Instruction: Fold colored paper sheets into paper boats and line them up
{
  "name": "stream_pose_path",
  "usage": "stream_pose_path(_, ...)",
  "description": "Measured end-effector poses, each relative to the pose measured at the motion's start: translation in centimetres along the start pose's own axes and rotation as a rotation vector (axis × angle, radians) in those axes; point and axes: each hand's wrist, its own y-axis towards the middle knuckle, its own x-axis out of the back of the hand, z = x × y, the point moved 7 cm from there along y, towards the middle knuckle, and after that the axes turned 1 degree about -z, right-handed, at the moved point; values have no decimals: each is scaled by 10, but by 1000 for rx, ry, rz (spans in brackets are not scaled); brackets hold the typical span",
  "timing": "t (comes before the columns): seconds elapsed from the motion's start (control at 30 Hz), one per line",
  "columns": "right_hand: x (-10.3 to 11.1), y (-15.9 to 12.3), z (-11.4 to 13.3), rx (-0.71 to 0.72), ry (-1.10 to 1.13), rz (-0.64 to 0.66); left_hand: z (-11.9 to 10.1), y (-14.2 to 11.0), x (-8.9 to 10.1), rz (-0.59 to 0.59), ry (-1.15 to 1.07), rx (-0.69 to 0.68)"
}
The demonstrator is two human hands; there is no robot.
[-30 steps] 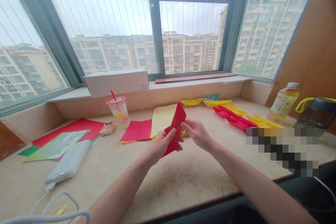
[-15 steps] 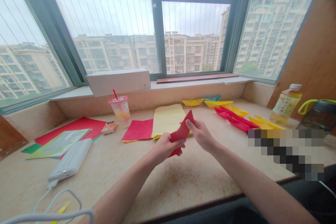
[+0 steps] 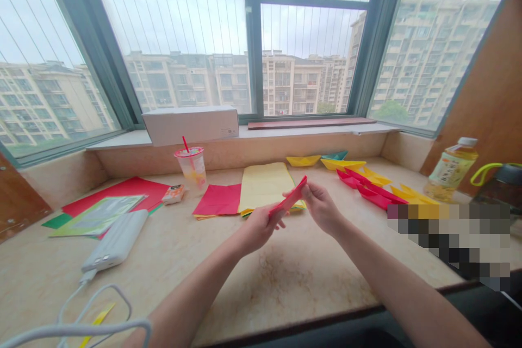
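Note:
Between my two hands, a folded piece of red paper [image 3: 290,198] is held above the counter, seen nearly edge-on as a narrow strip. My left hand [image 3: 262,227] grips its lower left end, with some fingers showing beneath. The upper right end is pinched by my right hand [image 3: 321,205]. Behind the hands lie a yellow paper stack [image 3: 264,182] and a smaller stack of red paper [image 3: 218,199]. Folded paper boats stand to the right: red ones [image 3: 369,196], a yellow one [image 3: 342,165] and a teal one [image 3: 335,156].
A lidded cup with a straw [image 3: 192,168] and a small orange packet [image 3: 173,194] stand left of the stacks. Further left are a power bank [image 3: 118,242] with a white cable [image 3: 77,330] and red sheets [image 3: 138,190]. A drink bottle [image 3: 451,169] stands at right.
The red paper has turned from showing its broad face to nearly edge-on, and both hands have shifted slightly with it. The whole view has moved a little.

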Motion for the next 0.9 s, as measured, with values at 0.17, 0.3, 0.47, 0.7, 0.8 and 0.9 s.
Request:
stream_pose_path(0.17, -2, -2, 0, -18, 81, 2, -2, -2, 1, 21, 4, 55)
stream_pose_path(0.3, -1, -3, 4, -2, 117, -78, -5, -3, -1, 78, 54, 64)
stream_pose_path(0.47, 2, -1, 10, 37, 93, -92, -1, -3, -2, 62, -31, 78)
stream_pose_path(0.7, -20, -6, 11, 35, -236, 219, 9, 0, 2, 0, -126, 146)
stream_pose_path(0.8, -16, -5, 12, 44, -254, 144, 0, -1, 0, 37, -162, 125)
stream_pose_path(0.9, -24, -5, 8, 11, -242, 252, -1, -2, 1, 41, -152, 159)
